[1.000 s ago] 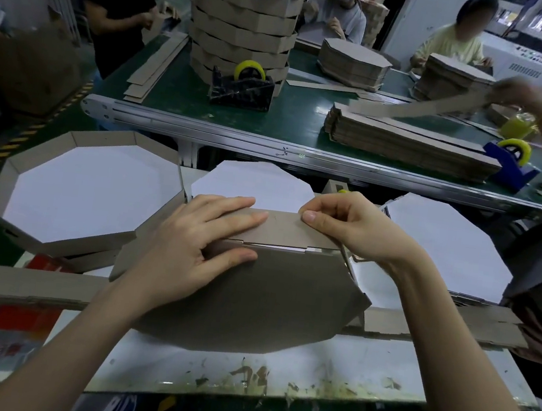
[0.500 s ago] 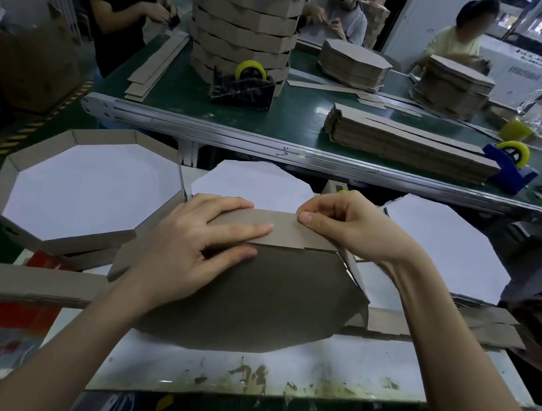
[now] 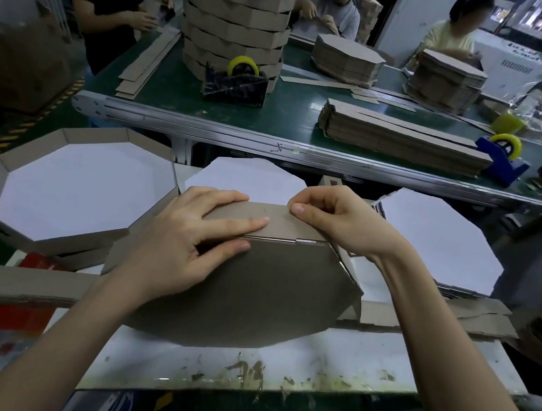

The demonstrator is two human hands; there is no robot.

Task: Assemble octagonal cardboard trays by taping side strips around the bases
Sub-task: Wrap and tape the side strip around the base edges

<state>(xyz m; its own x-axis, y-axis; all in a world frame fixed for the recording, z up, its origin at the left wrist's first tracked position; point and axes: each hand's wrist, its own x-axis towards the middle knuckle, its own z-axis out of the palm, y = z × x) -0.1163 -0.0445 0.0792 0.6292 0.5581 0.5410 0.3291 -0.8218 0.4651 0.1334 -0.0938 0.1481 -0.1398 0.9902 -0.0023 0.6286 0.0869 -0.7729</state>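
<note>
Fingers [image 3: 233, 224] of left hand [image 3: 187, 239] laid straight, pressing brown side strip [image 3: 281, 223] onto upturned octagonal base [image 3: 269, 294]; right hand [image 3: 339, 220] pinching strip's top edge. Plain kraft cardboard, thin seam gap.

My left hand [image 3: 190, 240] presses flat, fingers straight, on the side strip [image 3: 274, 221]; my right hand [image 3: 332, 219] pinches the strip's top edge, fingers curled.

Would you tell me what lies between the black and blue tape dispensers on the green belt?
A flat stack of cardboard strips, seen in the head view.
</note>
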